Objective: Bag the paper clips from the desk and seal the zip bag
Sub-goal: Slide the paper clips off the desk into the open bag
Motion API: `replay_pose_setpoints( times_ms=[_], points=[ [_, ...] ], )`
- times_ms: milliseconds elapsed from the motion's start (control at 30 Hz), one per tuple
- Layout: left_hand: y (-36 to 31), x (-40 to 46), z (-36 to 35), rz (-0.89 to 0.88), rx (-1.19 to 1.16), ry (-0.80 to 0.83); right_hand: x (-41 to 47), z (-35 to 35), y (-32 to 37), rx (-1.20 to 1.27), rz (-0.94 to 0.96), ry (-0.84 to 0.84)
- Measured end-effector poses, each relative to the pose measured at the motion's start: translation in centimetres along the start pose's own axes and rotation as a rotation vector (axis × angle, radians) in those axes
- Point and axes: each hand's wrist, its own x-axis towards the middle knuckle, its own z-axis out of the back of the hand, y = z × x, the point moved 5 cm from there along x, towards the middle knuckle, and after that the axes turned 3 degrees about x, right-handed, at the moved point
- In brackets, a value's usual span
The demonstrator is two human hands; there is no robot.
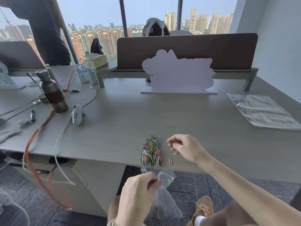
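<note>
The task looks barely begun: nearly all the paper clips point(151, 150) lie heaped on the bench point(114, 121), just left of the right hand point(184, 148), which hovers loosely curled, seemingly empty. The left hand point(136, 193) pinches the zip bag point(164, 198) below the bench edge, mouth up toward the heap, long axis hanging downward, unsealed.

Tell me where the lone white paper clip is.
The lone white paper clip lies near the desk's front edge, just right of the colourful clip pile, below the right hand.
</note>
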Motion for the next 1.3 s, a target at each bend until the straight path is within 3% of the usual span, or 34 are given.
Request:
replay_pose_setpoints(
  times_ms=[133, 400, 500, 667, 833, 1300],
  points=[
    [-0.2, -0.1, 0.1, 0.006, 0.002, 0.001, -0.6, 0.8, -0.8, -0.159, -0.066, -0.014],
    [0.1, -0.1, 0.2, 0.004, 0.003, -0.007, -1.5, -3.3, 1.0, 0.156, -0.15, 0.198],
    [0.0, 0.0, 0.4, 0.019, -0.003, -0.004, -1.0, -2.8, 1.1, 0.196, -0.132, 0.183],
    [0.1, -0.3, 0.6, 0.028, -0.015, 0.021, 2.8, -1.0, 0.9, -0.22, 0.061, 0.006],
    [0.6, -0.3, 0.8, 0.048, -0.017, 0.018, 4.9, -2.9, 1.4, -0.354, 0.137, 0.14],
    [0.9, -0.2, 1.3, 0.013, 0.011, -0.047, 0.9, -4.4, 1.1, -0.048, 0.061, 0.179]
  ],
)
